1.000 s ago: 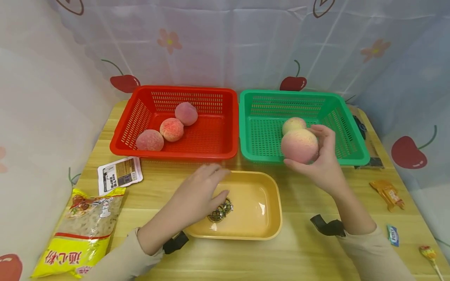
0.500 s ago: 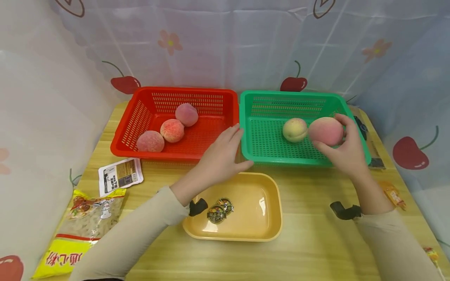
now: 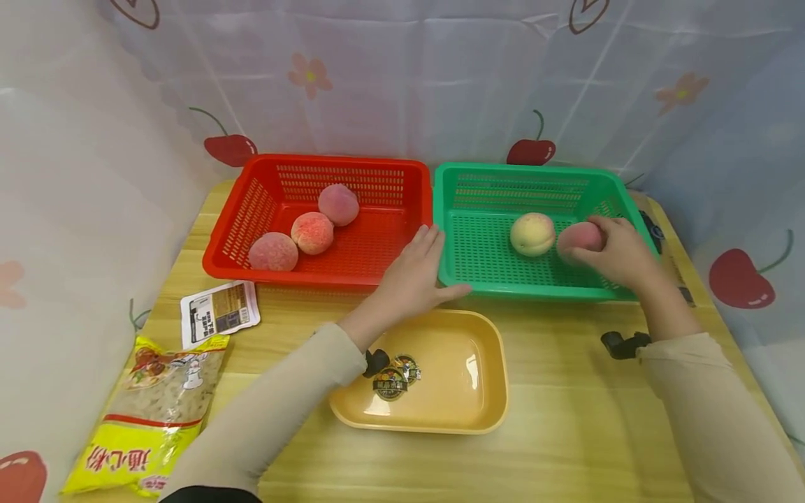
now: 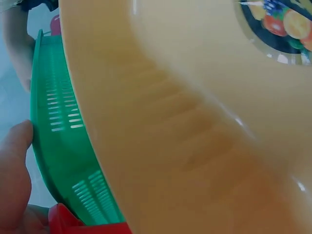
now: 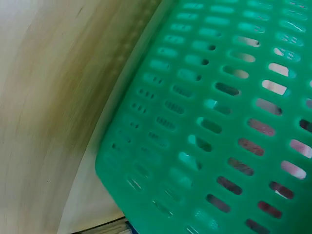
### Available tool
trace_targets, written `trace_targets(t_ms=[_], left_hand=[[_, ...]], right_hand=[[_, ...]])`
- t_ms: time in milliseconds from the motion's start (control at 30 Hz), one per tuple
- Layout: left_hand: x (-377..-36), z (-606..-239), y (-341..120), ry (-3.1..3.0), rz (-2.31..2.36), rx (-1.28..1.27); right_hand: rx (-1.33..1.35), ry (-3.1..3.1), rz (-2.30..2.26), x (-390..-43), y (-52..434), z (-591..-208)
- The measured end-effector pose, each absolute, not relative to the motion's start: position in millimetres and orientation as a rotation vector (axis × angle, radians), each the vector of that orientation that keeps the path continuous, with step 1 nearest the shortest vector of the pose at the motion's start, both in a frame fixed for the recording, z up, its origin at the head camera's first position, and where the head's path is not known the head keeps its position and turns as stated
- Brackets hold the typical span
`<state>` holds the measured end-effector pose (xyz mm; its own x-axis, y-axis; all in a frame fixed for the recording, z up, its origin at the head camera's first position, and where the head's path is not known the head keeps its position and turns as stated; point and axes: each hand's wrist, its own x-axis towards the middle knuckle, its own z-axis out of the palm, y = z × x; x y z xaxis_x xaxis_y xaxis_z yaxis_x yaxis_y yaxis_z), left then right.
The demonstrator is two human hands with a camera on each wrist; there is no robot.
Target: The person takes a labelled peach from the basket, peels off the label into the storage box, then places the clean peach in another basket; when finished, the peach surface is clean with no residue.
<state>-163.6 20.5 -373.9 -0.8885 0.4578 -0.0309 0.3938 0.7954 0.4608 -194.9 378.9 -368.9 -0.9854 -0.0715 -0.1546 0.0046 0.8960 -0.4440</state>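
In the head view, my right hand [image 3: 619,251] grips a pink peach [image 3: 580,241] low inside the green basket [image 3: 487,286]. A yellowish peach [image 3: 532,234] lies just left of it in the same basket. My left hand [image 3: 411,276] lies where the red basket [image 3: 314,281] meets the green one, fingers extended and thumb along the green rim. The left wrist view has part of that hand [image 4: 14,180] at the green rim. Three reddish peaches, among them an orange-red peach [image 3: 312,232], sit in the red basket. In the right wrist view the slotted green wall [image 5: 214,126] hides most of my hand.
A yellow tray [image 3: 440,419] with fruit stickers stands in front of the baskets, under my left wrist. At left lie a white packet [image 3: 220,314] and a yellow bag of pasta [image 3: 144,419]. A patterned curtain [image 3: 402,84] closes off the back.
My right hand has carried the pink peach rightward and down into the green basket, beside the yellowish peach. My left hand has moved from over the tray up to the baskets' adjoining rims.
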Motion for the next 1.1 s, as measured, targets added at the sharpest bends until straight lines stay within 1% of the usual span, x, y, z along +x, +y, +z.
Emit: trace_targets(t_ms=[100,267,500,867,1100], left_hand=[[-164,-377,19,2.848,0.655,0.686],[-165,-378,20,2.857,0.624,0.691],[-164,-377,20,2.869,0.588,0.693],[-164,-376,20,2.872,0.589,0.705],[-163,-374,20,2.878,0.58,0.702]], right_hand=[[-0.113,2.834,-0.58,-199,379,-371],[-0.174,2.766,-0.556,-201,382,-373],[-0.107,2.744,-0.578,-202,386,-373],[-0.109,2.852,-0.661,-200,388,-375],[-0.143,2.998,-0.777,-191,375,-367]])
